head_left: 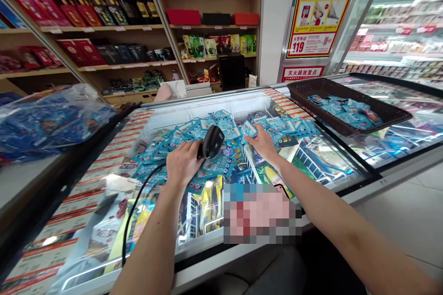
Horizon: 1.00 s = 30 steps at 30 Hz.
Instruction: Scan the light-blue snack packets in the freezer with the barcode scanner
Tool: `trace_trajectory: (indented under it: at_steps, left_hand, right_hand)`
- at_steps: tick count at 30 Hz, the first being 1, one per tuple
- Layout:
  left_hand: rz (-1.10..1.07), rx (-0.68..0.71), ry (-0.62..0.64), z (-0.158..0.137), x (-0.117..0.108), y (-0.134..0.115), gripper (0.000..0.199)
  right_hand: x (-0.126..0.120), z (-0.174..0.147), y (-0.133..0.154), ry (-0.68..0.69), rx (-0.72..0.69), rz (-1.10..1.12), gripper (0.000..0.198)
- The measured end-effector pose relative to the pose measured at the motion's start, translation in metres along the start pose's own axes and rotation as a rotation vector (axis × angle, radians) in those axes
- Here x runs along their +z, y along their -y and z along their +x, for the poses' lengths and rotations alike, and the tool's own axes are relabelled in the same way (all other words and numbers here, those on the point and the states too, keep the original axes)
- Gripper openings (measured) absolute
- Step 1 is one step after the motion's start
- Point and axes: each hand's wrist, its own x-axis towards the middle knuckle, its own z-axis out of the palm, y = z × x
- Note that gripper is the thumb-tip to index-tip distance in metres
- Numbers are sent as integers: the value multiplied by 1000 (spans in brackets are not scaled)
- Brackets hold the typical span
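Note:
My left hand [182, 162] is closed around the handle of a black barcode scanner [212, 143], its head tilted toward the right. A black cable runs from it down the left side. Between finger and thumb, my right hand [263, 144] pinches a small blue packet [248, 130] with a pale label patch facing up. Many similar blue packets [187, 132] lie spread in an overlapping heap on the glass freezer top [114, 193], around and beneath both hands.
A dark woven basket [391, 119] with more blue packets stands at the right. A large plastic-wrapped blue bundle [51, 122] lies at the left. A blurred-out pink object [261, 212] rests near the front edge. Shelves [207, 60] with bottles and boxes stand behind.

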Motion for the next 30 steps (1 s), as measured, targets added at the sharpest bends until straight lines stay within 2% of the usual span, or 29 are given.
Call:
trace_trajectory:
  at_steps: [5,11,20,30]
  left_hand:
    - [-19,31,-8,1,-4,-3,29]
    - [-61,58,8,2,-6,-7,28]
    - [-76,141,11,5,-8,-12,29]
    - [-129,169,14,4,-9,-13,33]
  right_hand:
    - [-6,1,0,-65,-1,110,38]
    - [-8,2,-2,-124,3,100,21]
    - [-6,4,-2,-78,-40,-99,19]
    - [-7,5,-3,-54,-17,-47,21]
